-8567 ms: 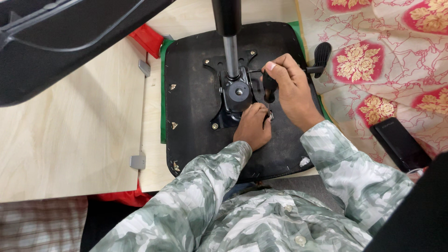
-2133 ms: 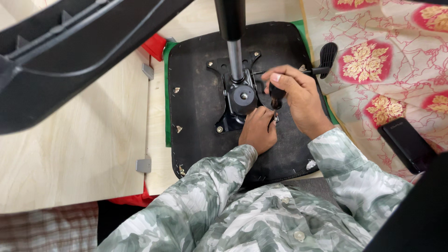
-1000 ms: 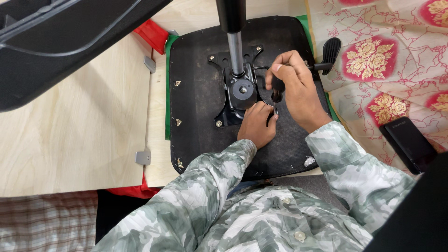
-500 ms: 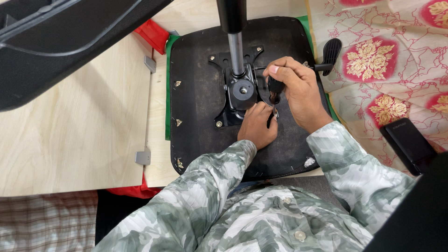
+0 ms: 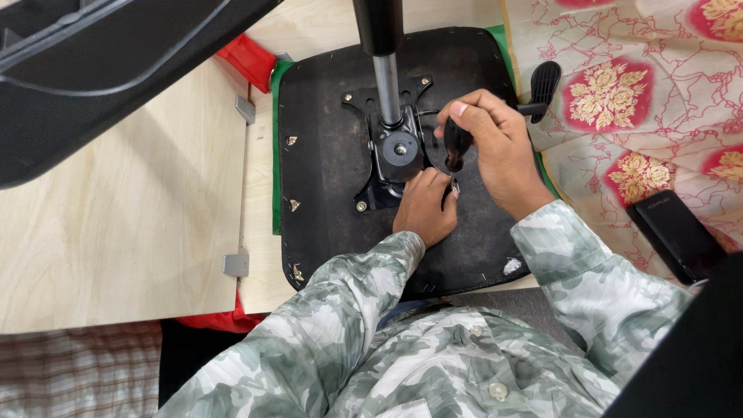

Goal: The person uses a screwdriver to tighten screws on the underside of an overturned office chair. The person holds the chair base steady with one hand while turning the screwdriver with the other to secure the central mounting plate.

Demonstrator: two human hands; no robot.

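- The left hand (image 5: 424, 207) rests on the upturned black padded chair seat (image 5: 333, 162), fingers curled against the near edge of the black metal tilt plate (image 5: 391, 147); whether it pinches anything cannot be told.
- The right hand (image 5: 495, 151), raised a second ago, has dropped back beside the plate, clenched round a black-handled driver (image 5: 455, 147).
- At the seat's far edge, the grey gas cylinder (image 5: 385, 70) stands unmoved.

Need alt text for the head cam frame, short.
Looking down, a person's right hand grips a dark-handled tool and the left hand rests beside the metal mechanism plate on an upturned black chair seat, on a pale wooden table.
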